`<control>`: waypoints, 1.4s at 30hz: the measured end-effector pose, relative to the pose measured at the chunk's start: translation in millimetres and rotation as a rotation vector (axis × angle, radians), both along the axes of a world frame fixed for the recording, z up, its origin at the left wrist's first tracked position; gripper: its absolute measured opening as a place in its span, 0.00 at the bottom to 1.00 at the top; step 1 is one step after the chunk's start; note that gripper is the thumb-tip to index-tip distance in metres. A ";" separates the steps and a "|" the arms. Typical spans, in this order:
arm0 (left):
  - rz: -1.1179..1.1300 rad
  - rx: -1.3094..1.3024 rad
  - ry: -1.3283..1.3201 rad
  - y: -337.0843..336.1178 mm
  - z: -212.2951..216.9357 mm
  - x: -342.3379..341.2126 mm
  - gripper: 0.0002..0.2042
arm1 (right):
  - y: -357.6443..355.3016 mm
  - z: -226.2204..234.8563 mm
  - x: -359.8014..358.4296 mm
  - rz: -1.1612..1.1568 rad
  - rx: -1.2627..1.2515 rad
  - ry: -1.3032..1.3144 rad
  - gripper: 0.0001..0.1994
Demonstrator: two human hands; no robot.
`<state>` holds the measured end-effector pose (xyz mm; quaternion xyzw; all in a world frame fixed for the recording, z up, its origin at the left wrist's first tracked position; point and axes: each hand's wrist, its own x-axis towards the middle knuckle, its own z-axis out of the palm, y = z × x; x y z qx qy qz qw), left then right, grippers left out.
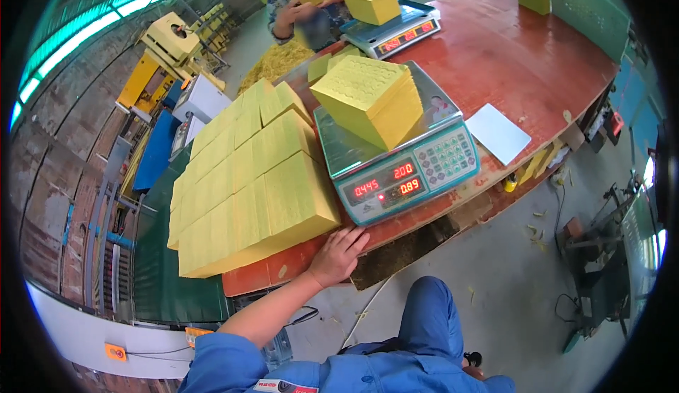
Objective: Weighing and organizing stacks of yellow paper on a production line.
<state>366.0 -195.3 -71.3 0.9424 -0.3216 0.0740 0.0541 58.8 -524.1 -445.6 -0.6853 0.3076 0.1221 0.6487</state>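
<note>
My left hand (339,257) lies on the near edge of the red table (272,264), fingers stretched out and holding nothing. Just beyond its fingertips stands a teal-framed digital scale (407,174) with a lit red display and a keypad. On the scale's metal pan rests a yellow stack of paper (371,99), its top sheet marked with curved cuts. Left of the scale, several more yellow paper stacks (247,181) stand packed in rows, close to my hand. My right hand is not in view.
Across the table a person's hand (293,12) holds a yellow stack beside a second scale (396,32) bearing another stack. A white sheet (498,133) lies right of the near scale. Machinery (170,46) stands at the left; a cable (364,315) runs over the floor.
</note>
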 end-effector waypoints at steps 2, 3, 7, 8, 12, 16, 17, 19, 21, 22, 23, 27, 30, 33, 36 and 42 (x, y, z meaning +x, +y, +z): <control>-0.006 -0.011 -0.005 -2.4 4.0 1.2 0.31 | 2.7 2.8 -12.6 0.009 -0.004 0.025 0.07; -0.001 -0.020 -0.016 -3.8 5.7 1.2 0.31 | 3.3 5.1 -20.7 0.017 -0.005 0.041 0.07; -0.007 -0.030 -0.015 -6.1 4.1 1.6 0.30 | 6.2 9.1 -49.8 0.047 -0.006 0.091 0.07; -0.004 -0.032 -0.016 -4.9 3.2 1.4 0.30 | 7.0 9.1 -52.3 0.051 -0.007 0.098 0.07; -0.001 -0.045 -0.010 -8.1 4.8 1.9 0.30 | 10.2 11.3 -60.5 0.085 -0.010 0.121 0.07; 0.002 -0.004 -0.003 -2.9 1.9 -0.5 0.32 | 3.7 20.0 -64.0 0.135 -0.030 0.144 0.08; -0.008 -0.004 -0.016 -3.0 2.4 0.2 0.32 | -0.8 21.4 -67.7 0.149 -0.039 0.153 0.08; -0.018 -0.011 -0.035 -5.1 2.8 4.0 0.31 | -5.6 24.0 -70.1 0.174 -0.052 0.165 0.08; -0.011 -0.005 -0.019 -0.2 4.4 -0.2 0.31 | -6.0 25.7 -67.3 0.196 -0.060 0.173 0.08; -0.003 0.005 -0.005 0.7 4.3 -0.5 0.31 | -7.3 25.2 -63.6 0.208 -0.065 0.175 0.08; -0.001 0.003 -0.005 -1.5 4.4 1.6 0.31 | -8.4 24.6 -60.2 0.220 -0.069 0.179 0.08; -0.018 -0.043 -0.008 -3.8 5.5 5.8 0.30 | -6.6 29.4 -77.4 0.277 -0.069 0.232 0.08; -0.023 -0.018 -0.033 -0.4 5.2 5.0 0.30 | -0.9 36.7 -82.8 0.315 -0.068 0.261 0.08; 0.003 -0.001 -0.009 0.3 3.2 4.4 0.30 | 1.0 31.9 -54.6 0.350 -0.080 0.241 0.08; -0.004 -0.039 -0.003 -2.0 1.6 3.2 0.31 | -9.8 33.3 -47.1 0.399 -0.104 0.248 0.08; 0.007 -0.034 -0.028 2.7 3.2 1.3 0.30 | -23.9 44.5 -50.3 0.482 -0.142 0.299 0.09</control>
